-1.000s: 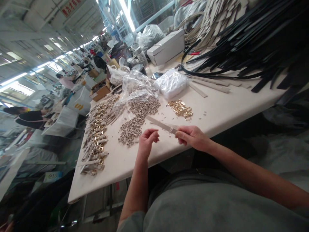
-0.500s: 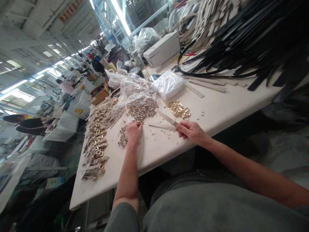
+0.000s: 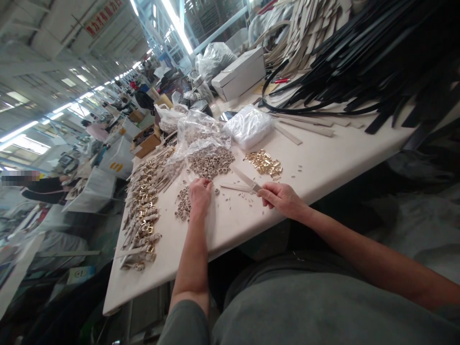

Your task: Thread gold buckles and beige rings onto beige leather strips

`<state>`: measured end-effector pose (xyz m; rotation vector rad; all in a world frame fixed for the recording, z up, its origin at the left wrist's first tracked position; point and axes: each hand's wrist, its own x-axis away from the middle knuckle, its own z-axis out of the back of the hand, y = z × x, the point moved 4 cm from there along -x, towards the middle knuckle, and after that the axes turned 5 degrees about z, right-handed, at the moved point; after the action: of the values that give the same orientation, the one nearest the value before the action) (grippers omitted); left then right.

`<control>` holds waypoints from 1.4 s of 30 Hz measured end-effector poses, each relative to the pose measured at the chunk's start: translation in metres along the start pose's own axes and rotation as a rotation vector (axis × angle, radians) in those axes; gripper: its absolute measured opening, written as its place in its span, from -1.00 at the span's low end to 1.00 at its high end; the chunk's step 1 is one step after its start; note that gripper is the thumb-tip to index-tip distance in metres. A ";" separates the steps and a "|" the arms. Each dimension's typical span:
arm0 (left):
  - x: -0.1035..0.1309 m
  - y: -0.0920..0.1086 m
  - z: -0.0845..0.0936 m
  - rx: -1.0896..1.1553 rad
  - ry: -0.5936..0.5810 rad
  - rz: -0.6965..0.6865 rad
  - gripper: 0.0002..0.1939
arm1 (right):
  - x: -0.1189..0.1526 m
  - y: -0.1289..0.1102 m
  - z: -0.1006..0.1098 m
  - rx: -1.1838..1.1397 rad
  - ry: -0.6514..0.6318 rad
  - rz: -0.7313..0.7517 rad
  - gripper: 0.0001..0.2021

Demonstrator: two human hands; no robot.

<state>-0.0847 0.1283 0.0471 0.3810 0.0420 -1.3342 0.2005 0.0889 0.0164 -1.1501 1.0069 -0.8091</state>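
right hand (image 3: 282, 199) shifted left | strap (image 3: 245, 178) pinched; table edge (image 3: 230, 242) near

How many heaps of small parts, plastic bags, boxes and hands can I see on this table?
Heaps of small parts: 3 (pale rings, gold clips, finished straps)
Plastic bags: 2
White boxes: 1
Hands: 2
Total: 8

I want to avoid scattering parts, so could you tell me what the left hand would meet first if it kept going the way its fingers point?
Most likely the heap of small beige rings just beyond the left hand; depth is uncertain.
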 end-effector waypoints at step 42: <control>0.104 0.115 -0.019 1.788 -0.197 0.437 -0.69 | 0.007 -0.031 -0.016 0.222 0.067 0.018 -0.57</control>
<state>0.0533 0.0569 0.0316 1.6111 -1.3915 -0.6316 0.1876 0.0702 0.0437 -0.9283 0.9541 -0.9258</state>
